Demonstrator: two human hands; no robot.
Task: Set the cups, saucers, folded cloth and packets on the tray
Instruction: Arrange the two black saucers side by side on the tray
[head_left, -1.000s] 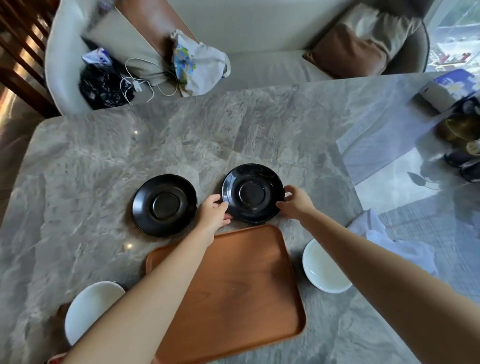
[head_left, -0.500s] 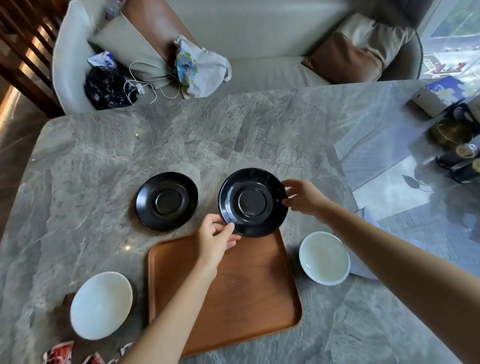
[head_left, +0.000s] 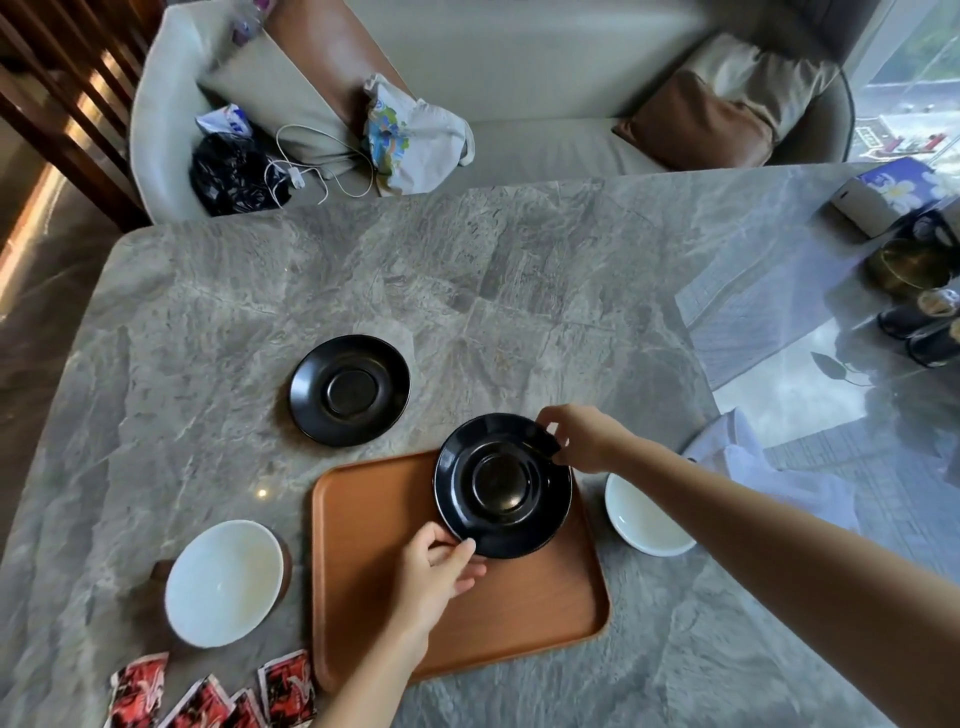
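Black saucer (head_left: 503, 486) over the wooden tray (head_left: 467, 618), opposite rims in the pinch of left hand (head_left: 436, 577) and right hand (head_left: 587, 439).

The tray (head_left: 467, 623) looks like smooth, matt orange-brown wood. The black saucer (head_left: 501, 486) over its far right corner is glossy, like the second saucer (head_left: 349, 389) on the table (head_left: 208, 338), which is polished grey veined stone. The white cup (head_left: 223, 582) near the tray's left edge and the second cup (head_left: 647, 519) at its right edge look like glazed ceramic. The packets (head_left: 291, 680) at the table's near edge are shiny crinkled film. The cloth (head_left: 769, 467) is soft white fabric.
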